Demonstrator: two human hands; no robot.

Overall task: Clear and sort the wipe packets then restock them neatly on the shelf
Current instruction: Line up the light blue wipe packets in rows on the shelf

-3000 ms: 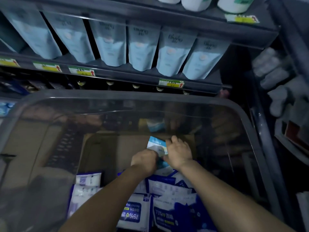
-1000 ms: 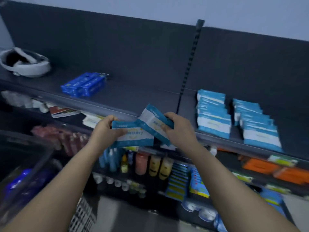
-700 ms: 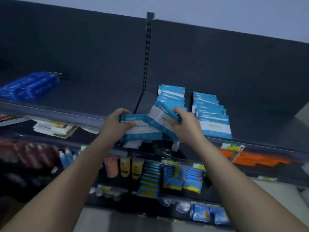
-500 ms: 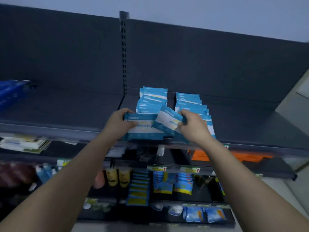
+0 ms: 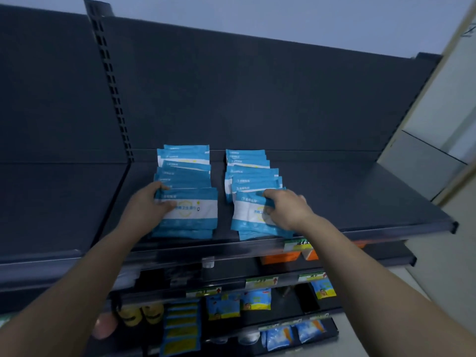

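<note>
Now the dark top shelf (image 5: pixel 360 202) carries both loads. Half a second ago the two packets were up in the air before its front lip, the right one cocked at a slant; both have since come down flat onto the fronts of the two rows. The left row (image 5: pixel 184 163) and the right row (image 5: pixel 248 168) run from the shelf's front edge back to the rear panel, each pack overlapping the one behind, with a bare strip between them.

By my reading, two more packs are as good as restocked, and only letting go and squaring up remain.

The left packet (image 5: pixel 192 211) lies face up, its long axis along the shelf edge and its dark blue title band toward the back. The right packet (image 5: pixel 248 213) lies the same way, though turned slightly off square.

The left hand (image 5: pixel 146 202) grips its pack's left end, thumb on the face and fingers curled over the top corner. The right hand (image 5: pixel 287 208) pinches its pack's right end, fingers hooked over the upper edge.
</note>
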